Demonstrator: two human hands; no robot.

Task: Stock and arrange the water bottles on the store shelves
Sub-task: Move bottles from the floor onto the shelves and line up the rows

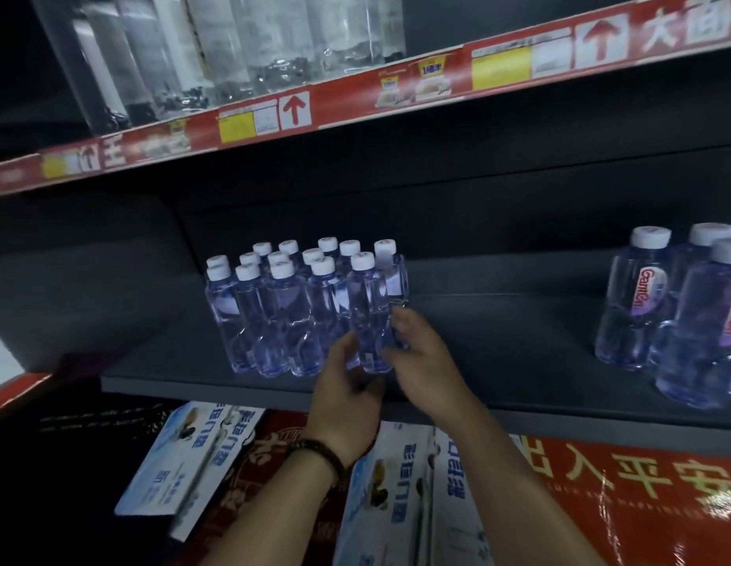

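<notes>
Left hand (347,386) and right hand (423,357) are both clamped low on the end bottle (367,304), the left curled against its lower left side and the right pinching its right side between thumb and fingers; blur hides the exact finger lie. The low two-sided hold appears meant to keep the slim, top-heavy bottle upright while it is squared up. The bottle stands at the front right corner of the small bottles (274,312), touching its neighbours, on the dark shelf (498,349) near the front edge. The block is packed in tight rows, caps level, presumably for a neat face. The large bottles (637,296) stand well apart to the right, with bare shelf between. Printed cartons (388,504) lie below, probably the supply
</notes>
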